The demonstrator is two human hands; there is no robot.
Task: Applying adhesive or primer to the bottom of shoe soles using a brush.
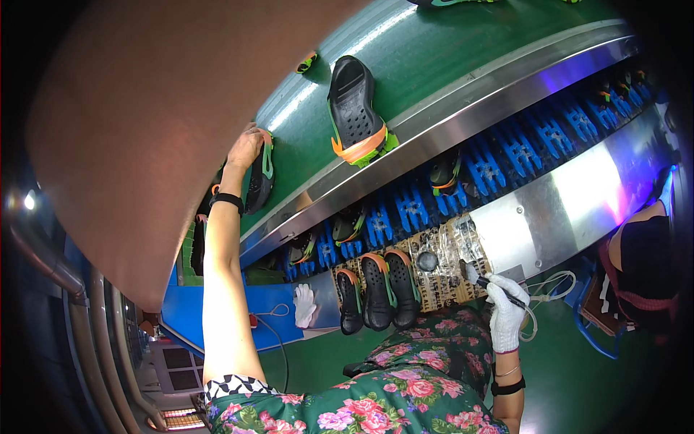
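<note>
My bare left hand (pixel 246 147) reaches out to the far left over the green conveyor, its fingers closed on the heel-strap end of a black clog (pixel 262 177) with green and orange trim. Part of that clog is hidden by the hand. In a white knitted glove, my right hand (pixel 506 307) grips a black-handled brush-like tool (pixel 504 283) with a pale tip and a thin cord or tube. Its tip is over the taped ledge (pixel 452 249). Along that ledge stand three black clogs (pixel 377 293) side by side with orange and green straps.
Another black clog (pixel 353 108) lies on the green conveyor (pixel 441 65). Beyond the metal rail (pixel 463 101), blue holders (pixel 520 148) carry a few shoes. A round dark pad (pixel 427 261) sits on the ledge; a white glove (pixel 304 304) lies left. A blurred brown shape (pixel 159 108) blocks the upper left.
</note>
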